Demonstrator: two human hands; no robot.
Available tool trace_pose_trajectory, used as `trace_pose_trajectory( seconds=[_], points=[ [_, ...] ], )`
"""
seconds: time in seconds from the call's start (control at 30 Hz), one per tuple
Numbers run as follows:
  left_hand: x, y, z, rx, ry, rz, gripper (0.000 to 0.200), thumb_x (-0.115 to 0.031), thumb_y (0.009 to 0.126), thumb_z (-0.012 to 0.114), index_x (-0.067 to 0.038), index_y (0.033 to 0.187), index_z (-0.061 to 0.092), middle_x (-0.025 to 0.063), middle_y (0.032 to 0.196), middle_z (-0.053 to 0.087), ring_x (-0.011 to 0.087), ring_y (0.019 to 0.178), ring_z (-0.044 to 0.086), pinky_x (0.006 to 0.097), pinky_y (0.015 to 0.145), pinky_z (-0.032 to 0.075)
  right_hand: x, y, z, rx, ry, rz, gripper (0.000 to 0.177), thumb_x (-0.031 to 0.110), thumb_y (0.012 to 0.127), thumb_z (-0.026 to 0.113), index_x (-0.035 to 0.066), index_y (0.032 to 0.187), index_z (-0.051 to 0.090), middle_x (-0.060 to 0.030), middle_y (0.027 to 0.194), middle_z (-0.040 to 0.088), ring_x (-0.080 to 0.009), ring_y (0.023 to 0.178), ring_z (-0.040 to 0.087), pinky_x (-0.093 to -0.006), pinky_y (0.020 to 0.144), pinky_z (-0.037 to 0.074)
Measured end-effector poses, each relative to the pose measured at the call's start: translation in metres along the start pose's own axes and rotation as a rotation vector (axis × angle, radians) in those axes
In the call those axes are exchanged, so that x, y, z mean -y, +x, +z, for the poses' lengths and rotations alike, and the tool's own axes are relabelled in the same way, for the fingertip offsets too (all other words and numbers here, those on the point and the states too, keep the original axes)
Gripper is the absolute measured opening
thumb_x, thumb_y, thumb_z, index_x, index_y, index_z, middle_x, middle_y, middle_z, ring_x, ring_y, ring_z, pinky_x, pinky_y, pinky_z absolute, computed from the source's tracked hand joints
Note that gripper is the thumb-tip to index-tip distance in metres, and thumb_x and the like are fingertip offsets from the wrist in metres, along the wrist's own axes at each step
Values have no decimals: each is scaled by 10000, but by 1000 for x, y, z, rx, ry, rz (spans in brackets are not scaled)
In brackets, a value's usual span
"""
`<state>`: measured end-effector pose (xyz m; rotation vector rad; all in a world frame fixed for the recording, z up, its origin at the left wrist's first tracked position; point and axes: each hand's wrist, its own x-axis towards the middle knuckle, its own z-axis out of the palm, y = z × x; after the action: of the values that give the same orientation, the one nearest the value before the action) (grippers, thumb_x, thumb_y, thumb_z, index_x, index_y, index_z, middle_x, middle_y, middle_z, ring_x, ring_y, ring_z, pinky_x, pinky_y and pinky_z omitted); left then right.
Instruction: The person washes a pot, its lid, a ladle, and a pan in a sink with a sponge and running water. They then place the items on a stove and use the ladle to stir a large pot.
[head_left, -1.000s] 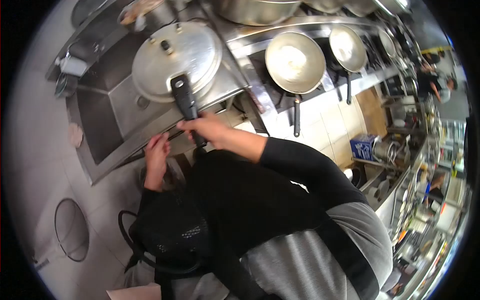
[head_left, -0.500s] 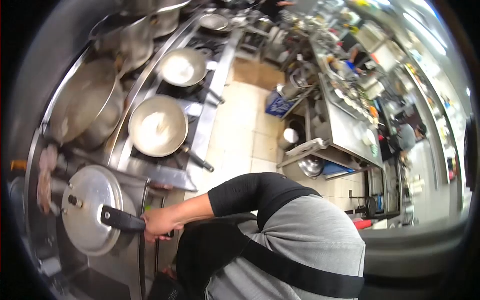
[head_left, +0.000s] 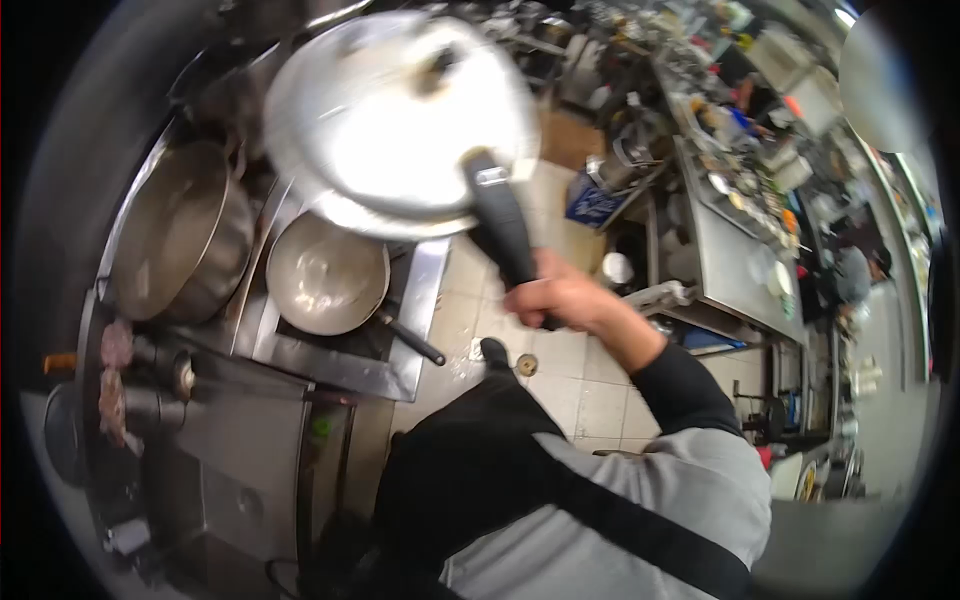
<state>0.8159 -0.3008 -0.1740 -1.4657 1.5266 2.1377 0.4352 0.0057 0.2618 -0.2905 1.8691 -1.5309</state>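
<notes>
My right hand point(head_left: 556, 296) grips the black handle of a large shiny pressure cooker point(head_left: 395, 120), which hangs in the air above the stove, blurred by motion. Its lid with a small knob faces the camera. Under it sits a steel frying pan point(head_left: 325, 275) on a burner, its black handle pointing toward the tiled floor. My left hand is out of sight, hidden below my dark apron and grey sleeve.
A big steel pot point(head_left: 180, 235) stands left of the pan on the steel range point(head_left: 340, 365). A blue box point(head_left: 592, 203) sits on the tiled floor. To the right runs a steel counter point(head_left: 735, 265) crowded with dishes; a person point(head_left: 860, 275) stands beyond it.
The pressure cooker has left the low steel surface at the left and been lifted up and to the right over the stove, still in my right hand. The view has swung with it.
</notes>
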Motion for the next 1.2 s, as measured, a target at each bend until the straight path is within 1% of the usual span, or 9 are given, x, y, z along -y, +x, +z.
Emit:
trace_pose_trajectory(
  seconds=[0.3,0.57,0.6,0.63,0.7,0.83,0.87,1.03,1.2],
  points=[
    [3,-58,68,-243,-40,-217,195,-182,910,685,-117,1051,568,16,677,539,129,542,477,293,487,412,-151,24,-253,-386,125,180,206,32,728,676,18,883,540,-30,667,541,-115,493,502,-266,462,390],
    [-26,-109,127,-301,12,-349,215,-159,904,688,-118,1077,568,20,686,548,134,547,489,294,492,426,-359,93,-400,-208,-65,680,198,92,770,647,41,904,511,-15,579,498,-120,441,470,-284,414,366],
    [-4,-101,83,-249,-299,-610,328,-85,867,706,-110,1158,558,51,761,594,156,600,562,306,534,494,-374,108,-403,-164,-36,713,204,102,760,650,31,892,511,-27,582,505,-126,440,470,-290,412,375],
    [-10,-107,91,-264,-285,-627,328,-85,867,706,-110,1158,558,51,761,594,156,600,562,306,534,494,-404,122,-404,-151,-61,747,255,125,736,667,14,913,521,-35,587,510,-133,439,471,-298,400,376],
    [-21,-118,120,-198,286,-547,366,-58,869,700,-111,1196,545,87,832,626,177,666,621,306,562,528,-456,155,-393,-70,-154,764,300,145,713,679,1,930,531,-42,588,511,-145,445,480,-317,391,383],
    [3,-105,122,-117,-156,-842,377,-87,872,705,-128,1215,554,94,865,639,179,684,633,320,536,521,-528,225,-342,257,-226,812,231,100,671,687,23,843,553,-37,589,506,-140,443,460,-314,392,362],
    [-13,-112,161,-130,59,-590,402,-158,881,707,-117,1247,546,67,876,634,165,698,624,305,572,520,-540,242,-325,326,-233,833,195,104,667,690,16,793,569,-41,580,509,-147,441,464,-323,392,368],
    [-26,-91,252,-272,64,-545,415,-215,911,670,-68,1274,534,35,934,629,123,779,616,257,672,507,-576,315,-212,683,-418,897,166,126,683,700,-15,654,616,-78,575,560,-179,452,519,-342,406,415],
    [-7,-74,313,-392,-152,-452,397,-130,918,637,-64,1296,533,15,909,614,107,761,589,249,672,474,-607,359,-117,811,-398,673,229,122,689,697,-38,803,578,-111,564,559,-197,472,556,-359,446,438]
  ],
)
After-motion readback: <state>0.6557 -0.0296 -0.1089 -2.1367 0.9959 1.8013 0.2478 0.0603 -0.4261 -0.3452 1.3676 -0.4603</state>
